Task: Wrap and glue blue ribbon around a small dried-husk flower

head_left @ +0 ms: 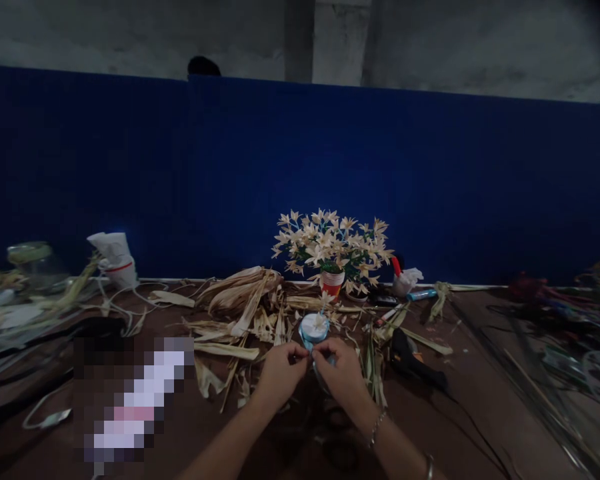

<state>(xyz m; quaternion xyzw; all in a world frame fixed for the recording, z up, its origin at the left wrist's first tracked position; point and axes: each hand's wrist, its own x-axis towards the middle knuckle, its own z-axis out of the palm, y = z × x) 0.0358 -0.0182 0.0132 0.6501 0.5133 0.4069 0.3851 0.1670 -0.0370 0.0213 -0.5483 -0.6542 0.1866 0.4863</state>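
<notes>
My left hand (286, 363) and my right hand (334, 363) meet close together over the table, fingertips pinched. Between them runs a light blue tape (309, 345), and both hands seem to grip it. Just beyond my fingers is a round white-and-blue roll (314, 327). A small pale flower (323, 305) of husk petals stands up at the roll; whether my fingers also hold its stem is hidden. Farther back, a red-and-white cup (332, 283) bears a bunch of pale husk flowers (325, 240).
Dry corn husks (245, 300) spread left of my hands. A black glue gun (413, 363) lies to the right with its cord. Thin rods (530, 393) lie far right. A glass jar (33, 263) stands far left. A blue partition (230, 173) rises behind the table.
</notes>
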